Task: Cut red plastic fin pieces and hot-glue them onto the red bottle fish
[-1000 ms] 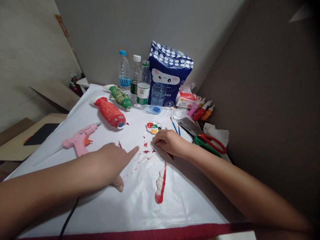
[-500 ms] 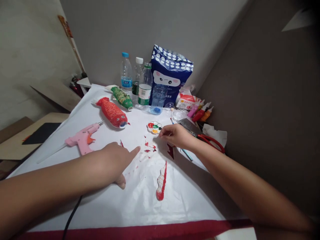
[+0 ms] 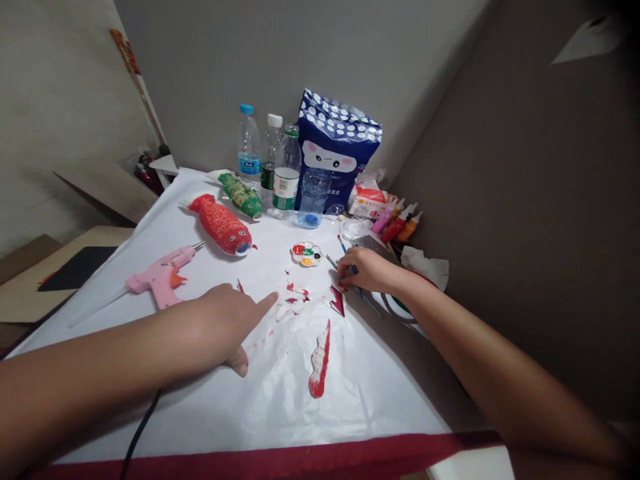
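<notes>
Now, the right hand (image 3: 365,272) pinches a paintbrush (image 3: 371,305) beside the palette (image 3: 307,254), the left hand (image 3: 225,323) points, empty; red fish (image 3: 220,225) looks finished, long strip (image 3: 320,360) only half painted.

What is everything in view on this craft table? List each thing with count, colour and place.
sheet: one, white, under everything
glue gun: one, pink, left on the sheet
fish models: two, red and green, behind the glue gun
bottles: three, clear, at the back
bag: one, blue with white dots, back
palette: one, white, centre
paint tubes: three, pink, red, orange, right rear
painted strip: one, red and white, near centre
left hand: one, index finger pointing at red scraps
right hand: one, gripping a paintbrush by the palette
</notes>
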### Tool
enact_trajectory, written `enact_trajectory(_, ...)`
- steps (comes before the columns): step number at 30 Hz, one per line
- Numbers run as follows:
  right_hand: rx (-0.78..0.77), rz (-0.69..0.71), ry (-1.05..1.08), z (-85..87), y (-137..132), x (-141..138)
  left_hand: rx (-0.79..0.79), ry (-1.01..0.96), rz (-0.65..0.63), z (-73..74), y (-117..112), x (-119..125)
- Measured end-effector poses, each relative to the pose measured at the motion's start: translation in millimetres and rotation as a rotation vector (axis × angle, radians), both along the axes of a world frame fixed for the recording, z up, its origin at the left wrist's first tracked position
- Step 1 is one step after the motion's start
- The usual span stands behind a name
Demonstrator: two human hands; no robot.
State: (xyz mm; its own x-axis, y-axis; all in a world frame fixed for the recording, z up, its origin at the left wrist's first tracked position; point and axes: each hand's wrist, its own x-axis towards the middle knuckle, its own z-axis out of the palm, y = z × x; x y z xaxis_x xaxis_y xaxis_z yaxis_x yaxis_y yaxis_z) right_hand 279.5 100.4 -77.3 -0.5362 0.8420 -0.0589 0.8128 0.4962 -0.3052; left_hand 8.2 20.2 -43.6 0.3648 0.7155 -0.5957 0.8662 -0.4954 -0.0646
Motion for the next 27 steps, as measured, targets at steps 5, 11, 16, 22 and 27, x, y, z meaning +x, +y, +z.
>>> enact_trajectory(5, 0.068, 0.022, 0.015, -4.5, 6, -6, 0.004, -0.005, -0.005, -2.7, 2, -1)
enact_trajectory(11, 0.077, 0.092, 0.066, -8.5, 7, -29, 0.004, 0.004, 0.01, -4.4, 3, 0)
enact_trajectory(16, 0.068, 0.114, 0.098, 2.7, 3, -35, 0.001, 0.002, -0.004, -3.2, 2, 0)
enact_trajectory(22, 0.021, 0.035, 0.061, 15.9, 0, -12, 0.003, -0.038, 0.007, -5.3, 3, -3)
enact_trajectory(27, -0.02, 0.011, 0.002, 10.6, -8, -1, 0.017, -0.032, 0.004, -5.0, 2, -2)
